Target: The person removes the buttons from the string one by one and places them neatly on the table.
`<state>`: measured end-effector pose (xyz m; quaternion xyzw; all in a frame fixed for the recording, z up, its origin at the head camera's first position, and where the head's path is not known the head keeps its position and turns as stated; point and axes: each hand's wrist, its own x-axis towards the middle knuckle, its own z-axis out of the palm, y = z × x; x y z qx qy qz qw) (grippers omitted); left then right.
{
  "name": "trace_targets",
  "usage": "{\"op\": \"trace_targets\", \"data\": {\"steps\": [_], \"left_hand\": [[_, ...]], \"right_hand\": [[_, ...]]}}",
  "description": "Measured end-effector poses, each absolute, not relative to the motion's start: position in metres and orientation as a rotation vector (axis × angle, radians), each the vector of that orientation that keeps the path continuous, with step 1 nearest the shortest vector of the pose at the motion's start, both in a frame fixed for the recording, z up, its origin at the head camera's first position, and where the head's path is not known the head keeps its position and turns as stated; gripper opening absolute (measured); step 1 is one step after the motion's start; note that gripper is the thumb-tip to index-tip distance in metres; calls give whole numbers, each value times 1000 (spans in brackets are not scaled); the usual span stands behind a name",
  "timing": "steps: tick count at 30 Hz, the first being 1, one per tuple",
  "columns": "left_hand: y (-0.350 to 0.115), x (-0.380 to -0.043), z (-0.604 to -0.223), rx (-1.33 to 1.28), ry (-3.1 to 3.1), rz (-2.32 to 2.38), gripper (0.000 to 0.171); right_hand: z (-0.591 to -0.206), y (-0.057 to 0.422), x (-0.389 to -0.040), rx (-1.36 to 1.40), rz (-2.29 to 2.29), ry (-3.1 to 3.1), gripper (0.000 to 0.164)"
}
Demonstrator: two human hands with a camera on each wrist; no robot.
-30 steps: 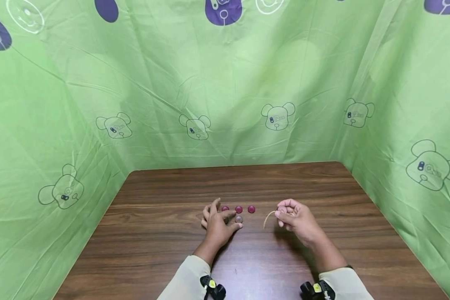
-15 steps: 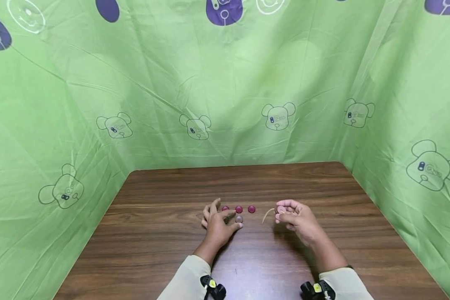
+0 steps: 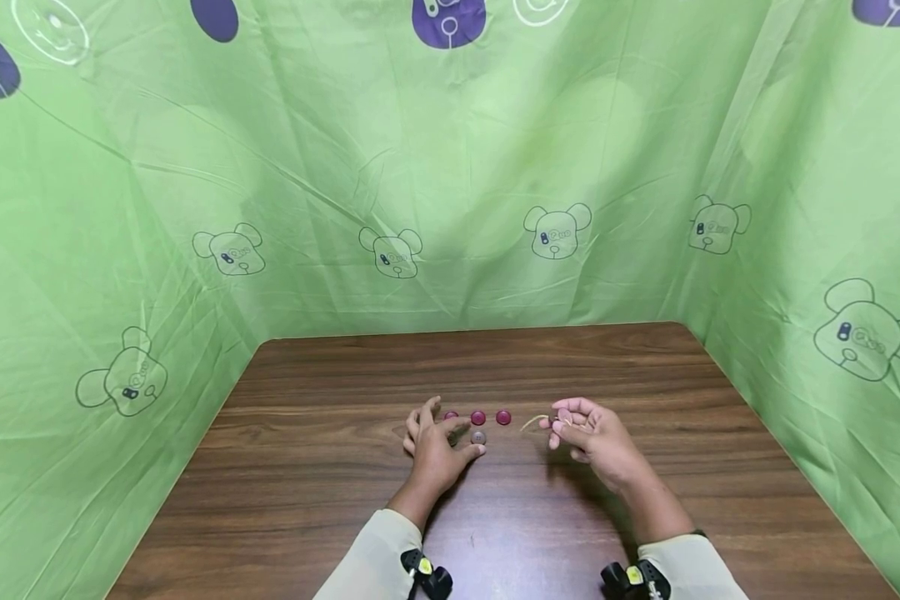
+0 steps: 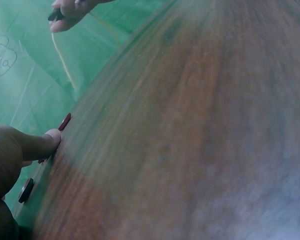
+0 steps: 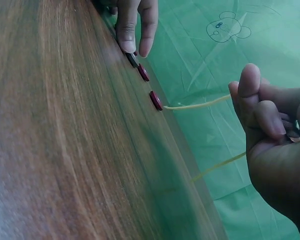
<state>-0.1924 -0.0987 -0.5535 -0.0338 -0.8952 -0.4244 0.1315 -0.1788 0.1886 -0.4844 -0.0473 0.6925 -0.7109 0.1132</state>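
Right hand (image 3: pixel 592 437) had its thumb and fingers pinching a pinkish button (image 3: pixel 565 417), with a yellowish cord (image 3: pixel 534 422) sticking out leftward. Couldn't tell if it went through the holes. Left hand (image 3: pixel 433 450) had fingers spread, thumb tip just beside the grey button (image 3: pixel 478 438), red buttons (image 3: pixel 477 418) lined up beyond on the table (image 3: pixel 330 492). Looked like mid-threading to me; next move probably called for drawing the cord through.

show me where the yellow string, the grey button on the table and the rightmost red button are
Yellow string (image 5: pixel 197 105): right wrist view, middle of its upper visible stretch.
Grey button (image 3: pixel 478 437): head view, centre of its top face.
Rightmost red button (image 3: pixel 503 417): head view, centre of its top face.
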Motion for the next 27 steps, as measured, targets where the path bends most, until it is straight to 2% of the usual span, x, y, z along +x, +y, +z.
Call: {"op": "trace_targets", "data": {"steps": [6, 14, 21, 27], "left_hand": [[-98, -192, -552, -79, -2588, -1260, 48], [-98, -191, -553, -61, -2547, -1301, 49], [-98, -190, -553, -48, -2528, -1326, 49], [-98, -188, -549, -62, -2488, -1353, 48]], "right_hand": [[-485, 189, -179, -131, -2050, 2059, 28], [-479, 190, -176, -126, -2023, 2049, 40], [-479, 189, -176, -148, -2027, 2064, 36], [-481, 188, -176, -189, -2085, 2094, 45]]}}
